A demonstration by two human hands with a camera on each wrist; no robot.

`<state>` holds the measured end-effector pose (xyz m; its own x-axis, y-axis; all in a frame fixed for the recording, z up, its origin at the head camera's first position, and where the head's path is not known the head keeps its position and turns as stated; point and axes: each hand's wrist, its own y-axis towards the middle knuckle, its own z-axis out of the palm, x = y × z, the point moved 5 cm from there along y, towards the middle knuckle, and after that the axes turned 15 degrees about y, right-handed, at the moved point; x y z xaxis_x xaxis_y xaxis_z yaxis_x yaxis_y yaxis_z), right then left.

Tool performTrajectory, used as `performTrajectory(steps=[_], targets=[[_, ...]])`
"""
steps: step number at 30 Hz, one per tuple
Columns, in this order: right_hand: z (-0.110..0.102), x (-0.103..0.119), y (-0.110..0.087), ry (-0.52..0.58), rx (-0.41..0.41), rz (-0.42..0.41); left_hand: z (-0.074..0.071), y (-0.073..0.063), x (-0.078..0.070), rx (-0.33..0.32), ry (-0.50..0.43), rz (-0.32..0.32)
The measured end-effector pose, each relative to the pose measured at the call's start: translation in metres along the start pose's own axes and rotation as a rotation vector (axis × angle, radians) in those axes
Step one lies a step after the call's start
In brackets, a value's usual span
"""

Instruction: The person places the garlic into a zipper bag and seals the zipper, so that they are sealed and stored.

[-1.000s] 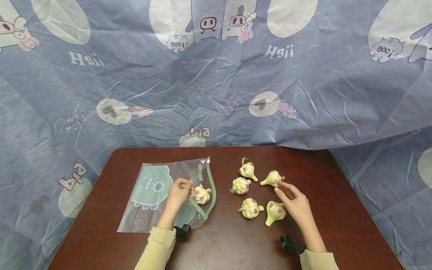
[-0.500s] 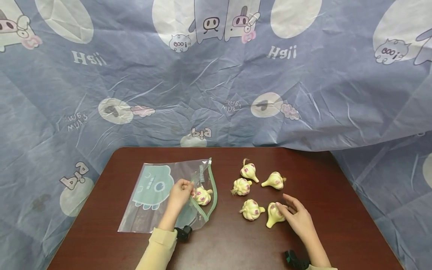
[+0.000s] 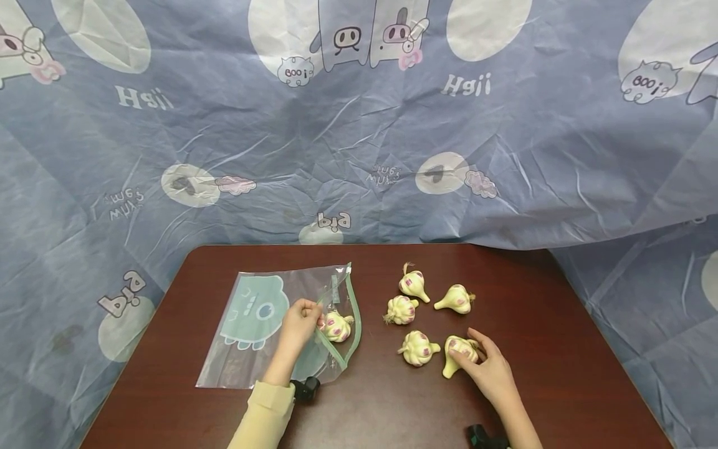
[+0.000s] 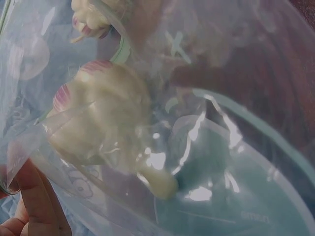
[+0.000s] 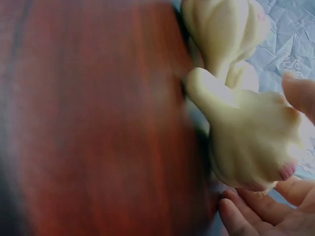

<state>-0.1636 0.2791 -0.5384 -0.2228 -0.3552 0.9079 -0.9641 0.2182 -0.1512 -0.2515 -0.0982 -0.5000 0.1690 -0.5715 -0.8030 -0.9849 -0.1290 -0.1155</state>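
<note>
My left hand (image 3: 300, 321) pinches the upper edge of a clear zip bag (image 3: 224, 358) with a green rim, holding its mouth apart. Inside the bag, near the mouth, lies a garlic bulb (image 3: 338, 327); the left wrist view shows this garlic bulb (image 4: 106, 113) through the plastic. On the right, my right hand (image 3: 492, 372) has its thumb on the near side of another garlic bulb (image 3: 457, 352) and its fingers curled around the far side. In the right wrist view this bulb (image 5: 251, 137) sits between thumb and fingertips, neck pointing away from the palm.
Several more bulbs lie between the hands and beyond: one garlic bulb (image 3: 417, 348) just left of the right hand, another (image 3: 455, 300) behind it, and a pair near the bag's right side. A patterned blue cloth (image 3: 359, 125) hangs behind the brown table (image 3: 381, 411).
My right hand has come back from the rear right bulb to the front right one, and its thumb and fingers have closed around it. The left hand stays at the bag.
</note>
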Motion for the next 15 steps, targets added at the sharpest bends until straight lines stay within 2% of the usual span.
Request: performTrajectory(steps=[5,15], targets=[[0.0034,-0.0023,-0.0019,-0.043,-0.001,-0.018,-0.0006,-0.0004,0.0004,-0.007,-0.003,0.000],[0.0011,-0.0033,-0.0059,-0.088,-0.014,0.017,-0.0013,-0.0008,0.0007,-0.008,-0.005,0.010]])
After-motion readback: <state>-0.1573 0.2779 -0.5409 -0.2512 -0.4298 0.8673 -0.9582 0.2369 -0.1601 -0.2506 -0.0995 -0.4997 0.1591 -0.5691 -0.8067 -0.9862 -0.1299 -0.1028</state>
